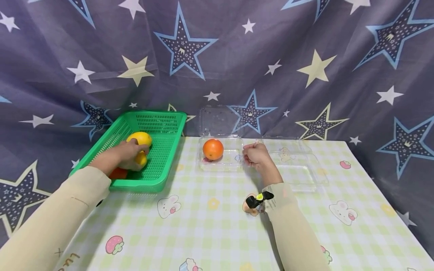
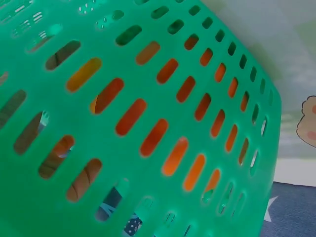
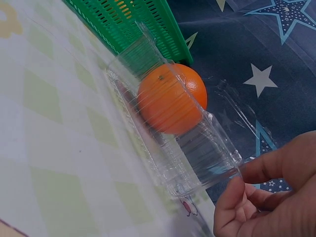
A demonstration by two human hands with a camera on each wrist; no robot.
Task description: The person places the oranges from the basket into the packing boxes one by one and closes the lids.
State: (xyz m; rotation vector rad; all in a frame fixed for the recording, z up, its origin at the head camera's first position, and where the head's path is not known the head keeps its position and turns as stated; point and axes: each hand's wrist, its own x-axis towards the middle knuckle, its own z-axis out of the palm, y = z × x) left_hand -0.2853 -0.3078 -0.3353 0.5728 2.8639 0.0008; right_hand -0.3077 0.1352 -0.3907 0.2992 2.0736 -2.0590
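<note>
- On my head view, the green basket: moulded plastic, slotted walls, smooth rim, standing at the left of the counter with its pale green-and-white checked cloth.
- Inside it, a smooth, rounded yellow fruit towards the back, a second yellow fruit nearer, plus something orange-red, half hidden by the wrist.
- Centre now: a clear box in thin, shiny, ribbed plastic, lid upright behind it, and in it sits a round orange. Another clear box lies to the right.
- Writing check: brown letters beside the left sleeve, too partial for me to read.
- My left grip is down in the basket, fingers bent round the nearer yellow fruit.
- My right grip has thumb and finger closed together, pinching the centre box's right edge; the right wrist view shows it well.
</note>
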